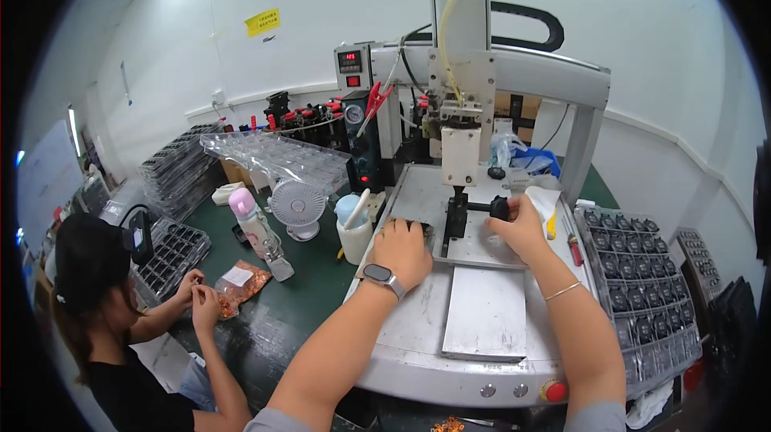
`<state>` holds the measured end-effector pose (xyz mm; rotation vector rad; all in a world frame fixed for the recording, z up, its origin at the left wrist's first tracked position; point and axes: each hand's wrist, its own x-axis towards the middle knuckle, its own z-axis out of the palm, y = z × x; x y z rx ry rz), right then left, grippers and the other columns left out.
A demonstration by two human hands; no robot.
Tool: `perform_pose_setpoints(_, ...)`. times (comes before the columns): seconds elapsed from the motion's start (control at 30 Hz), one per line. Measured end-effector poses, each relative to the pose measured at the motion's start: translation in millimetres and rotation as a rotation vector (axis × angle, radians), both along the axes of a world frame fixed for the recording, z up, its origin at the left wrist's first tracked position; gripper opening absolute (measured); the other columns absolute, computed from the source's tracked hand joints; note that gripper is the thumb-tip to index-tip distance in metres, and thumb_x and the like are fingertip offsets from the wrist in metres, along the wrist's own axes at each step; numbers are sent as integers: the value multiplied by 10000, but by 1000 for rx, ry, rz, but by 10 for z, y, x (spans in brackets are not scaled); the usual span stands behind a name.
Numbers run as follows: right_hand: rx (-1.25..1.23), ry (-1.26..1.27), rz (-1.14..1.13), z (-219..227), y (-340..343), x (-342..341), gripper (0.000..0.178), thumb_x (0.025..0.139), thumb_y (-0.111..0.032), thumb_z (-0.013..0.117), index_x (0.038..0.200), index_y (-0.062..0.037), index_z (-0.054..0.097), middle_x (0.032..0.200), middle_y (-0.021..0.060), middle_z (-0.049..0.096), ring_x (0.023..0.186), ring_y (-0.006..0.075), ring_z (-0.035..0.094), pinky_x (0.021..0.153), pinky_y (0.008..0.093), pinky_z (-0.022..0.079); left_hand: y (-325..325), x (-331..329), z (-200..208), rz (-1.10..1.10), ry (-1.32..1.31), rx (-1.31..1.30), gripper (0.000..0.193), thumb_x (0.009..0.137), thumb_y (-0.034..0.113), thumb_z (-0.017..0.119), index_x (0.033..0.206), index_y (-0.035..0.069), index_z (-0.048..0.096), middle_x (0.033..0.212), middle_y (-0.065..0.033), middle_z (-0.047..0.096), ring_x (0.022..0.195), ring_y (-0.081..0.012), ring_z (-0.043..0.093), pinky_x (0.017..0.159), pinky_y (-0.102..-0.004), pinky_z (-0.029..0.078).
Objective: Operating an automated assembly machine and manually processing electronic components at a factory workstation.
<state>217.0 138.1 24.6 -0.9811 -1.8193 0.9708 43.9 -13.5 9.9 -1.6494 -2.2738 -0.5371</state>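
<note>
My right hand (524, 233) is closed with thumb and fingers around a black knob-like part (499, 208). That part sits at the right end of a short black bar joined to an upright black fixture (456, 215) on the machine's metal plate. Directly above the fixture is the machine's head (460, 157), its dark tip close to the fixture's top. My left hand (401, 254) rests at the plate's left edge, fingers curled down by a small dark object (421, 228). Those fingertips are largely hidden, so what they grip cannot be made out.
Trays of black parts (638, 279) stand at the right. To the left are a white fan (299, 204), a pink-capped bottle (250, 219) and a white dispenser bottle (353, 231). A co-worker (104, 295) handles something small beside a bag of orange-copper pieces (241, 287). A red button (553, 390) is on the machine's front.
</note>
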Motion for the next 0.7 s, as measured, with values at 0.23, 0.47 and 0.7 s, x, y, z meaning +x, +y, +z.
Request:
perform_pose_setpoints(0.23,94,14,33,63,-93,45,671,670,-136,777,1233,25,451,887,63,553,737,99,553,666,240,478,-8,81,107,-69,-56,74,315,748,87,530,1049,2,567,1065,-178,554,1012,-348,525,866,-437,435)
perform_pose_setpoints(0.47,414,-97,0,-35,-88,68,584,671,-155,763,1186,-9,529,1008,120,569,858,176,576,696,265,490,-26,157,164,-208,-283,247,286,772,157,588,1013,10,631,1030,-167,589,984,-320,546,871,-406,436)
perform_pose_setpoints(0.7,521,-388,480,358,-510,194,498,654,-162,730,1117,-46,588,1046,139,568,939,291,570,813,343,480,41,267,192,-261,-557,354,280,777,282,683,874,19,679,912,-146,612,862,-279,583,757,-366,466)
